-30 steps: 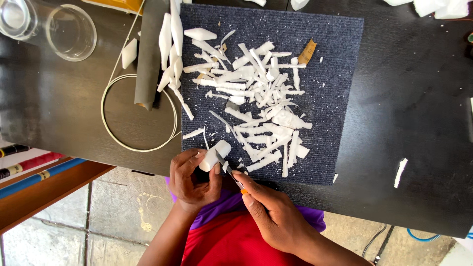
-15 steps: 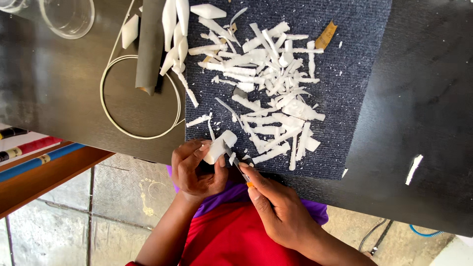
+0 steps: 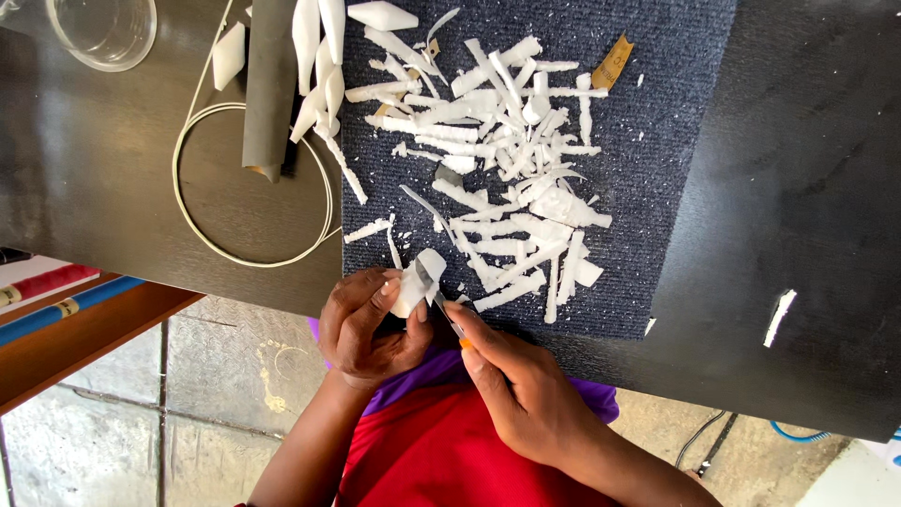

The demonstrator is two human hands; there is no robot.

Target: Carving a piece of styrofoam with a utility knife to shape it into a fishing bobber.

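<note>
My left hand (image 3: 371, 324) grips a small white foam-like piece (image 3: 416, 280) at the near edge of a dark blue mat (image 3: 657, 188). My right hand (image 3: 521, 390) holds a small craft knife (image 3: 449, 314) with an orange spot on its handle, its blade touching the white piece. A heap of several white shavings and strips (image 3: 507, 169) covers the middle of the mat just beyond my hands.
The mat lies on a black table (image 3: 807, 235). A grey tube (image 3: 269, 84) and a white wire loop (image 3: 249, 183) sit to the left, a clear plastic cup (image 3: 103, 30) at the far left corner. A brown scrap (image 3: 612, 62) lies on the mat. A wooden shelf (image 3: 75, 338) stands lower left.
The view has shifted slightly, so the mat and shavings sit higher and further right in the picture. My hands stay at the mat's near edge, the knife still against the white piece.
</note>
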